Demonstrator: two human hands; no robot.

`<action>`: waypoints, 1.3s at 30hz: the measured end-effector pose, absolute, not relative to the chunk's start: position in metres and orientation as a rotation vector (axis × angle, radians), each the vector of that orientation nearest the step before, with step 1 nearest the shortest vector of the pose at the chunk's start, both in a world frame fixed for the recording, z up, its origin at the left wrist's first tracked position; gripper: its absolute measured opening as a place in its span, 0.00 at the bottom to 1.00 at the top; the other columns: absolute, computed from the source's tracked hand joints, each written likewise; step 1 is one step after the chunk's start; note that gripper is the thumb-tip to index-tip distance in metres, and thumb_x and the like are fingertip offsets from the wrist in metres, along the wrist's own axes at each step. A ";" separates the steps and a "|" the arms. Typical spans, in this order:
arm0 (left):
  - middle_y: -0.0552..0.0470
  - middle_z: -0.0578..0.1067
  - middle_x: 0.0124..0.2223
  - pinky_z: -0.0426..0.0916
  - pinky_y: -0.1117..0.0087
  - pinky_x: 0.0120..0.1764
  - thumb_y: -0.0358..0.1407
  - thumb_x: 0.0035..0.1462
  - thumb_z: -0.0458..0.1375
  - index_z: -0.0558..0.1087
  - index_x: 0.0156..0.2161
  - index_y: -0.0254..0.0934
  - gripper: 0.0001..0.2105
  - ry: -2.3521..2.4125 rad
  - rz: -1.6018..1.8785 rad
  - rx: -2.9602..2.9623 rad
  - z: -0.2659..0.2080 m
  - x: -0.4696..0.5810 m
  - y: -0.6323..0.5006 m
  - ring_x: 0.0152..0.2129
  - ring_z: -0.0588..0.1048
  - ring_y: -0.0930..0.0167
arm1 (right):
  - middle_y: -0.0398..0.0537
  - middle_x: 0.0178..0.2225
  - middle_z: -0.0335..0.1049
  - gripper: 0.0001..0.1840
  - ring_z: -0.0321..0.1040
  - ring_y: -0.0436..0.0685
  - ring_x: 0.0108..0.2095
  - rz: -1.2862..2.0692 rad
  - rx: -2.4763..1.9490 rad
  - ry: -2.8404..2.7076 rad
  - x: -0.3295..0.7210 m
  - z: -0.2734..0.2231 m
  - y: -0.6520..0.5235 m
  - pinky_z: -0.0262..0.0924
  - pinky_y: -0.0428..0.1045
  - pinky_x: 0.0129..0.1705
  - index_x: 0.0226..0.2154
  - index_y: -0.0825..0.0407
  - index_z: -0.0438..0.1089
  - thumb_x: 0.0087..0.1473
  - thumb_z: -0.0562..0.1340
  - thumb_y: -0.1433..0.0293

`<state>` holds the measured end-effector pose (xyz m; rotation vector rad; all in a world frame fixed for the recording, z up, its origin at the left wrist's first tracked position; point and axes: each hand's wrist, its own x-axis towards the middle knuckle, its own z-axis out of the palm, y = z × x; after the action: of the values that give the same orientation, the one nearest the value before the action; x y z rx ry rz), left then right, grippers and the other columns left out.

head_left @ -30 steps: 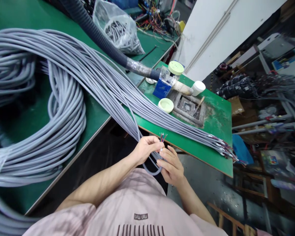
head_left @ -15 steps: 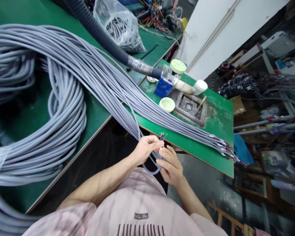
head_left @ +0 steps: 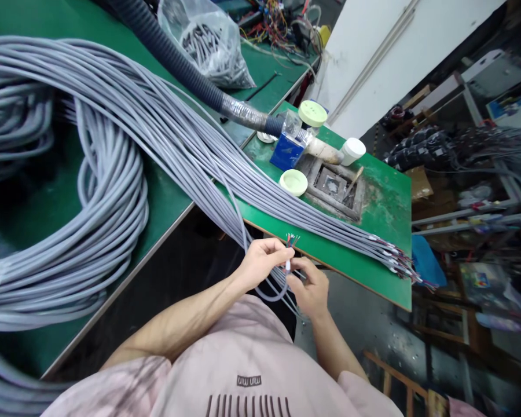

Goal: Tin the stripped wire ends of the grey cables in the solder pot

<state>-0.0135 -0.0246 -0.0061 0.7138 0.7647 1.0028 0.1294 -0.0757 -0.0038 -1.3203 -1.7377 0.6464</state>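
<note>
Between thumb and fingers my left hand (head_left: pixel 263 262) pinches the end of a grey cable (head_left: pixel 271 299), just below its fanned coloured wires (head_left: pixel 292 238). A white band (head_left: pixel 287 265) shows on the cable under those fingertips. My right hand (head_left: pixel 311 288) is closed, its thumb and bent forefinger at the cable below the band. From there the cable bends down in a loop and runs back to the left. Behind the hands a thick bundle of grey cables (head_left: pixel 260 185) stretches across the bench, its stripped ends (head_left: pixel 399 263) at the right edge.
On the green bench (head_left: pixel 382 191) stand a square soldering pot (head_left: pixel 332 184), a pale green lid (head_left: pixel 293 182), a white cup (head_left: pixel 353 152) and a blue box (head_left: pixel 287 152). A dark hose (head_left: pixel 178 63) hangs over it. Coiled cables (head_left: pixel 113 174) lie at left.
My right hand has drawn its fingers in from spread to curled, shifting slightly right. More of the white band now shows. The cable end has moved slightly right with my left hand.
</note>
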 end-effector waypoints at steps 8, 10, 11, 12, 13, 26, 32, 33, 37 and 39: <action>0.57 0.72 0.20 0.62 0.76 0.22 0.43 0.44 0.68 0.71 0.25 0.34 0.15 0.807 1.046 0.730 -0.002 -0.012 -0.021 0.16 0.68 0.78 | 0.38 0.15 0.67 0.14 0.59 0.48 0.15 1.053 -1.447 -1.457 0.118 0.001 -0.070 0.54 0.44 0.20 0.25 0.51 0.69 0.57 0.58 0.60; 0.57 0.72 0.21 0.62 0.76 0.23 0.43 0.43 0.68 0.71 0.25 0.34 0.15 0.836 1.072 0.723 -0.003 -0.011 -0.019 0.17 0.68 0.79 | 0.38 0.15 0.68 0.14 0.59 0.48 0.15 1.080 -1.441 -1.434 0.118 0.002 -0.069 0.53 0.44 0.20 0.26 0.51 0.69 0.57 0.58 0.60; 0.57 0.72 0.21 0.61 0.77 0.23 0.42 0.44 0.68 0.71 0.25 0.34 0.14 0.840 1.074 0.718 -0.004 -0.011 -0.018 0.18 0.67 0.79 | 0.39 0.15 0.68 0.14 0.58 0.48 0.15 1.091 -1.439 -1.424 0.118 0.003 -0.069 0.53 0.44 0.20 0.26 0.51 0.70 0.57 0.58 0.60; 0.57 0.72 0.21 0.61 0.77 0.23 0.42 0.44 0.68 0.70 0.25 0.34 0.14 0.839 1.076 0.711 -0.004 -0.011 -0.018 0.18 0.67 0.79 | 0.39 0.15 0.68 0.14 0.58 0.48 0.15 1.101 -1.439 -1.415 0.118 0.003 -0.068 0.53 0.44 0.21 0.27 0.51 0.70 0.57 0.58 0.60; 0.58 0.71 0.21 0.61 0.77 0.24 0.42 0.44 0.68 0.70 0.25 0.34 0.14 0.837 1.079 0.701 -0.005 -0.010 -0.018 0.18 0.67 0.79 | 0.39 0.15 0.68 0.14 0.58 0.48 0.15 1.109 -1.437 -1.407 0.118 0.003 -0.068 0.53 0.44 0.21 0.27 0.51 0.70 0.57 0.58 0.60; 0.56 0.73 0.23 0.64 0.76 0.26 0.41 0.44 0.68 0.69 0.23 0.35 0.14 0.859 1.145 0.663 -0.009 -0.005 -0.020 0.20 0.68 0.78 | 0.40 0.13 0.67 0.16 0.54 0.46 0.14 1.230 -1.379 -1.265 0.116 -0.002 -0.065 0.50 0.43 0.20 0.26 0.53 0.70 0.56 0.59 0.59; 0.52 0.76 0.27 0.67 0.71 0.33 0.35 0.51 0.64 0.76 0.30 0.37 0.04 0.865 1.473 1.292 -0.018 -0.013 -0.025 0.26 0.73 0.74 | 0.38 0.13 0.65 0.16 0.55 0.45 0.14 1.300 -1.301 -1.227 0.122 -0.013 -0.065 0.51 0.43 0.20 0.23 0.53 0.67 0.57 0.60 0.60; 0.52 0.76 0.28 0.68 0.71 0.34 0.34 0.51 0.64 0.77 0.31 0.38 0.02 0.827 1.523 1.399 -0.021 -0.015 -0.025 0.27 0.73 0.74 | 0.38 0.13 0.65 0.16 0.55 0.45 0.14 1.310 -1.294 -1.221 0.123 -0.014 -0.065 0.51 0.43 0.20 0.23 0.53 0.67 0.57 0.60 0.60; 0.50 0.77 0.30 0.68 0.72 0.32 0.35 0.53 0.62 0.78 0.34 0.37 0.05 0.800 1.407 1.255 -0.027 -0.019 -0.021 0.27 0.74 0.73 | 0.38 0.13 0.65 0.14 0.54 0.45 0.14 1.352 -1.280 -1.202 0.125 -0.015 -0.065 0.50 0.43 0.20 0.26 0.53 0.70 0.57 0.60 0.61; 0.51 0.77 0.29 0.68 0.73 0.31 0.38 0.53 0.62 0.77 0.34 0.35 0.07 0.805 1.271 1.007 -0.027 -0.019 -0.016 0.26 0.74 0.73 | 0.38 0.13 0.66 0.14 0.54 0.45 0.14 1.346 -1.290 -1.222 0.125 -0.012 -0.065 0.50 0.43 0.20 0.27 0.53 0.71 0.57 0.60 0.61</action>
<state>-0.0190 -0.0163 -0.0274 1.0069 0.8050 1.2714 0.1246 -0.0647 -0.0122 -1.2903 -1.2222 1.3459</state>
